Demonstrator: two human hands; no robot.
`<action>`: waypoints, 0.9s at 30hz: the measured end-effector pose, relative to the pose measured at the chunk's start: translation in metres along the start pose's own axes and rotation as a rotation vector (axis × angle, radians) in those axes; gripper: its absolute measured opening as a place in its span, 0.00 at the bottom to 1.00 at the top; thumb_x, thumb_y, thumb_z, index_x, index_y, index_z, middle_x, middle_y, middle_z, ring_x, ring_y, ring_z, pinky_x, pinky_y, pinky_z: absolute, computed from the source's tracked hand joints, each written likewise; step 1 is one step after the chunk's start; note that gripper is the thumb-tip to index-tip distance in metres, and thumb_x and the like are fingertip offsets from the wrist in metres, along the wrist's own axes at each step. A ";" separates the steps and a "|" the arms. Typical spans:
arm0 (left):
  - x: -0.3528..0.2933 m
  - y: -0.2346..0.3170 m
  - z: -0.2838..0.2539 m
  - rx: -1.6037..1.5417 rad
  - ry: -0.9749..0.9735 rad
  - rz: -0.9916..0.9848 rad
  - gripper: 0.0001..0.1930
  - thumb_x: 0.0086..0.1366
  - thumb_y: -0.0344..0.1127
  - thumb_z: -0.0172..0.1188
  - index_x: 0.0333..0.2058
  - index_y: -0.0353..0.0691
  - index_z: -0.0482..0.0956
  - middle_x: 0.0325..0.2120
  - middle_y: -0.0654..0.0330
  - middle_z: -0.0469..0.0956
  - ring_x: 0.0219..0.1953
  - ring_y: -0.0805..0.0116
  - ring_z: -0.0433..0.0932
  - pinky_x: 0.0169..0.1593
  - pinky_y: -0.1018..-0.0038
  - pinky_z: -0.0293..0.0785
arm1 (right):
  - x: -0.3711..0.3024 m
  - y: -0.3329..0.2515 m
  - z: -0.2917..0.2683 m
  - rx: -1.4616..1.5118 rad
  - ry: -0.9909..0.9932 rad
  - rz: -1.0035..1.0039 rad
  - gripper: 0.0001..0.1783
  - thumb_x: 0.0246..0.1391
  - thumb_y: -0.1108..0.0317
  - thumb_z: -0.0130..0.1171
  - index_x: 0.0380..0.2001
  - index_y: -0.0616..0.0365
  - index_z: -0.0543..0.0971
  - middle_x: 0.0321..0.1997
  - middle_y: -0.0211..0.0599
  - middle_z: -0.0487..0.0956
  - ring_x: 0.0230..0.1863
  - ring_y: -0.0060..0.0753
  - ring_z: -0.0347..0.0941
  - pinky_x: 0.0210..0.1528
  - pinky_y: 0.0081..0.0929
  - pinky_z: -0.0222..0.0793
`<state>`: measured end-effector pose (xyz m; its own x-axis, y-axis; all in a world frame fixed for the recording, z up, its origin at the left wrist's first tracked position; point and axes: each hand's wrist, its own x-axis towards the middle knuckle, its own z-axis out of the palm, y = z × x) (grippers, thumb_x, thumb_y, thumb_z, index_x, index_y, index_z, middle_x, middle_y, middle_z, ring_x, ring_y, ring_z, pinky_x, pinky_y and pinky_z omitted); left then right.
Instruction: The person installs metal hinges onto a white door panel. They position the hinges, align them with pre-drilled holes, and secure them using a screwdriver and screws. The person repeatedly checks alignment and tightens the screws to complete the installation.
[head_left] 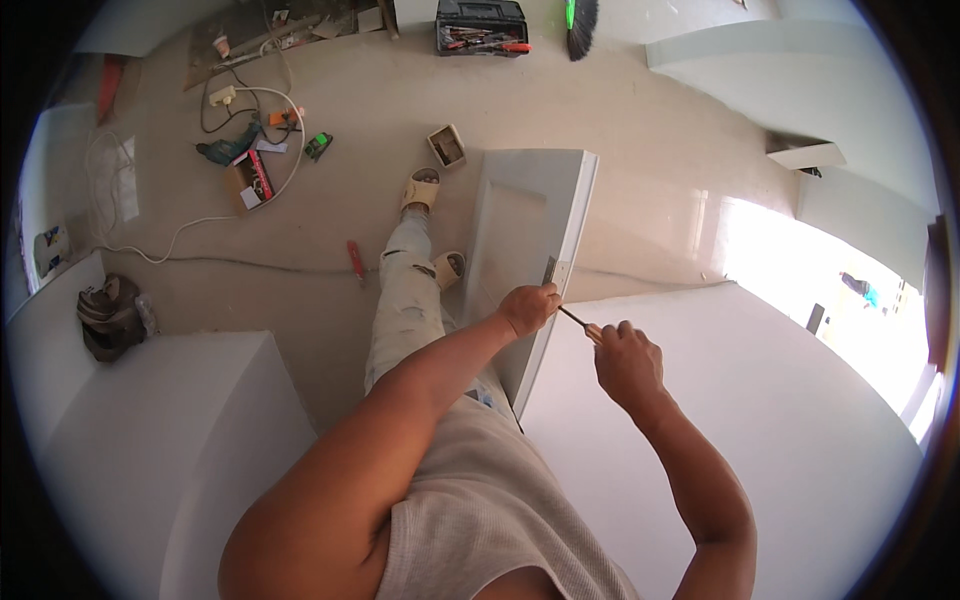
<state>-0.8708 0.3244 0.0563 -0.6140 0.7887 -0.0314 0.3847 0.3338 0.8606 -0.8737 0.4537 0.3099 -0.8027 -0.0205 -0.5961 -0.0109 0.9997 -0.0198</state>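
clenched right hand (pixel 629 367) holds one screwdriver (pixel 593 332); left hand (pixel 528 310), pinch unclear, lies beside one hinge (pixel 550 270) at one door (pixel 510 215) edge.

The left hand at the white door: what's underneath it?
The left hand covers part of the white door's edge. Just beyond it, what looks like a metal hinge shows. Whether that metal continues beneath the hand can't be seen.

My screwdriver (pixel 590 329) has an amber handle (pixel 594 333) and dark shaft (pixel 572 317); the door panel (pixel 512 225) is white, my finely ribbed top (pixel 475 490) beige, the toolbox (pixel 482 10) black, the broom (pixel 582 32) green and black.
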 end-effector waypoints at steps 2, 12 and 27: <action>0.001 0.003 -0.006 -0.016 -0.019 -0.006 0.06 0.63 0.36 0.59 0.30 0.43 0.78 0.30 0.58 0.75 0.31 0.56 0.80 0.36 0.63 0.79 | 0.003 -0.003 0.004 -0.026 -0.105 0.082 0.14 0.64 0.62 0.53 0.30 0.63 0.75 0.23 0.46 0.77 0.23 0.44 0.78 0.28 0.37 0.76; 0.002 0.002 -0.006 -0.028 -0.003 0.020 0.06 0.62 0.37 0.61 0.30 0.43 0.79 0.30 0.60 0.74 0.29 0.58 0.79 0.34 0.64 0.78 | 0.006 0.015 -0.007 0.286 -0.182 0.271 0.16 0.60 0.60 0.57 0.30 0.63 0.72 0.27 0.41 0.76 0.22 0.38 0.75 0.22 0.33 0.72; 0.004 -0.002 -0.002 -0.005 -0.031 0.017 0.05 0.62 0.37 0.60 0.30 0.44 0.79 0.28 0.60 0.74 0.30 0.58 0.80 0.35 0.65 0.79 | 0.006 0.009 -0.003 0.389 -0.256 0.391 0.11 0.52 0.69 0.60 0.33 0.63 0.71 0.30 0.50 0.76 0.32 0.44 0.79 0.26 0.39 0.75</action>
<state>-0.8754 0.3253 0.0556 -0.5861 0.8096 -0.0321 0.3914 0.3176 0.8637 -0.8803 0.4628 0.3087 -0.5336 0.2977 -0.7916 0.5134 0.8578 -0.0235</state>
